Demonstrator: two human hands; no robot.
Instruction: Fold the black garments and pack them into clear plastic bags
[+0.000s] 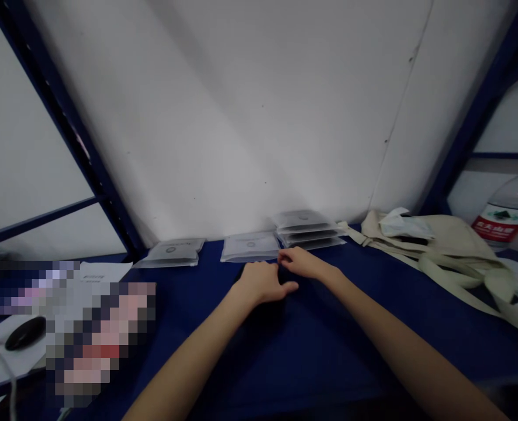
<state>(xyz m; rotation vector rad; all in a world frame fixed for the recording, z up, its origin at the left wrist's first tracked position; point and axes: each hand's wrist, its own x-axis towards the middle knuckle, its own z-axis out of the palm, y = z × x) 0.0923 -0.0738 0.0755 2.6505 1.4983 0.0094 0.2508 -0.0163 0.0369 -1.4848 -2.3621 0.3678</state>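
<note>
The left hand (pixel 261 282), thumb out, and the curled right hand (pixel 305 263) sit close together near frosted pouches (pixel 250 246). I can't tell whether either pinches anything.

bottle (pixel 515 196) label (pixel 500 222): white Chinese characters on red, apparently 农夫山泉, above them a green-and-white mountain-like logo | left pouch (pixel 173 254), middle pouch (pixel 250 248), top of pouch stack (pixel 305 220): round emblem, print unreadable | paper sheet (pixel 105 271): dark heading, too blurred to read
</note>
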